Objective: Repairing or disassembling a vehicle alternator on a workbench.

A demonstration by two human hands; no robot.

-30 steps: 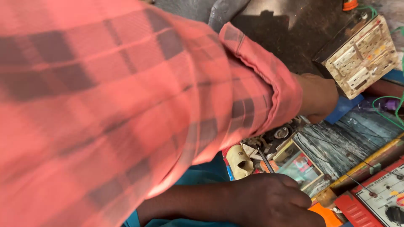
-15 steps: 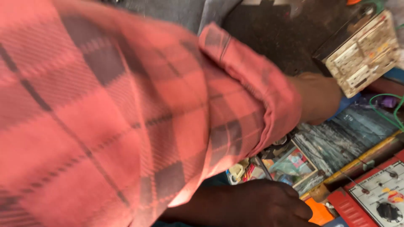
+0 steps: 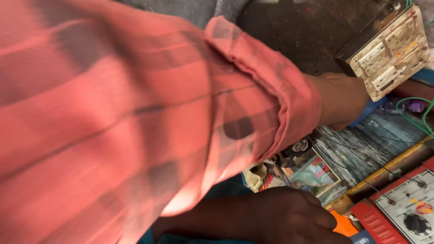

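Head view: a red checked sleeve [image 3: 135, 117] fills the left and middle of the picture and hides most of the work place under it.

The left hand [image 3: 343, 99] comes out of the cuff at the far right. It lies against the near-left edge of a beige switch board [image 3: 386, 49], and a blue part [image 3: 368, 110] shows just under it. The fingers are hidden behind the board, so I cannot tell if this hand grips something or is loose.

The switch board is tilted. Its long axis goes from near left to far right, and its face with sockets looks to the near right. Its far corner is cut off by the picture edge.

The right hand [image 3: 289, 217] is at the near edge, in shadow, with the back up and the fingers bent down. An orange piece [image 3: 343, 224] touches its right side. I cannot tell if the hand holds it.

Between the hands there is a clutter: a small wheel [image 3: 300, 145], a glass plate [image 3: 316, 174] with coloured pictures under it, and thin wires. They are partly blurred.

At the near right stands a red meter [image 3: 407, 212] with a white face and a black knob, cut off by the edge. A green wire [image 3: 416, 115] curls at the right, far from the meter.
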